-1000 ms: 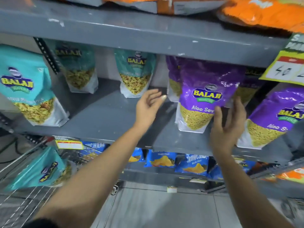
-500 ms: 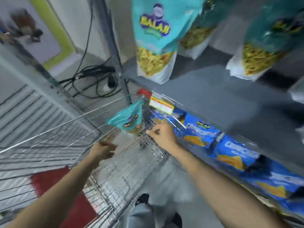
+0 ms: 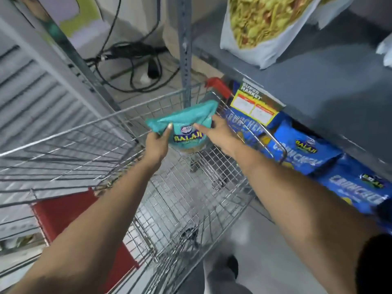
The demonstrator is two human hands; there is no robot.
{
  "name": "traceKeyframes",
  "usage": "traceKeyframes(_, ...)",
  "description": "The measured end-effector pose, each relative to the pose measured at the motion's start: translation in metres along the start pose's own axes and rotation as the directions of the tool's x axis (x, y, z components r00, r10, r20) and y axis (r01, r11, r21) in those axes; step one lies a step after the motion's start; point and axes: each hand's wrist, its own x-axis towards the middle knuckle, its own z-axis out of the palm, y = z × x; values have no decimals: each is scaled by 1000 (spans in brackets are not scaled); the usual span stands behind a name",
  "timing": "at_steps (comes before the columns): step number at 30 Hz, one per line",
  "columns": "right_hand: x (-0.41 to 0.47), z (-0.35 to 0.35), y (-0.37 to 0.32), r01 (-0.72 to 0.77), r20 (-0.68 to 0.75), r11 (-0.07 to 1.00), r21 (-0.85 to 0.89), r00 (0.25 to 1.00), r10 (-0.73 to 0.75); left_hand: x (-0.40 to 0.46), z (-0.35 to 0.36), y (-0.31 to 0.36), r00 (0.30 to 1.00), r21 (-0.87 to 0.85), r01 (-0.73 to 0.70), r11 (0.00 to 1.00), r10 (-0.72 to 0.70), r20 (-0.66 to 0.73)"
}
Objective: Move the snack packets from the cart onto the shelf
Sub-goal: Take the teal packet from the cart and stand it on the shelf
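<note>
A teal Balaji snack packet [image 3: 186,122] sits at the far end of the wire cart [image 3: 89,132]. My left hand [image 3: 158,143] grips its left edge, thumb on the front. My right hand [image 3: 214,133] holds its right side, fingers on the front near the logo. The grey shelf [image 3: 318,81] runs along the right, above the cart. One packet with yellow mix [image 3: 261,24] stands on it at the top of the view.
Blue Crunchex packets [image 3: 303,149] fill the lower shelf right of the cart. A yellow price tag [image 3: 254,105] hangs on the shelf edge. Black cables [image 3: 131,60] lie on the floor beyond the cart. A red cart flap [image 3: 70,211] is near my left arm.
My hands have left the purple packets on the shelf. The view swung down to the cart, and both hands reached in and took hold of the teal packet.
</note>
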Motion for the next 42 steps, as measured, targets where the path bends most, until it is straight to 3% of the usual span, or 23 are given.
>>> traceKeyframes(5,-91,-14,-32,200,-170,961,190,971,-168,-47,-23,77,977,154,-193,969,175,123)
traceKeyframes(11,-214,-90,-106,453,-385,841,295,862,-329,-147,21,188,899,-111,-331,937,348,266)
traceKeyframes(15,-257,-165,-149,568,-496,812,133,747,-442,-180,72,251,825,-246,-372,895,440,353)
traceKeyframes(20,-267,-263,-188,598,-615,797,-79,600,-511,-194,153,323,723,-180,-536,825,559,405)
traceKeyframes(22,-260,-296,-196,599,-623,795,-93,588,-516,-186,185,340,737,-147,-527,837,536,411)
traceKeyframes(26,-235,-340,-192,546,-639,829,-118,597,-485,-166,238,351,701,-209,-487,848,522,486)
traceKeyframes(29,-217,-358,-175,436,-603,896,-88,693,-396,-155,258,344,690,-154,-471,869,472,548)
traceKeyframes(32,-215,-375,-164,386,-586,918,91,766,-264,-152,269,352,689,-154,-466,871,466,555)
traceKeyframes(35,-219,-394,-173,467,-747,866,181,638,-188,-152,274,375,655,-162,-521,838,515,553)
traceKeyframes(38,-221,-403,-189,505,-864,861,57,456,-211,-146,279,383,642,-247,-475,845,525,559)
traceKeyframes(40,-222,-403,-194,521,-864,853,32,444,-239,-139,282,381,653,-263,-460,848,524,547)
traceKeyframes(42,-221,-403,-186,517,-818,850,105,531,-222,-132,281,373,664,-243,-457,856,510,547)
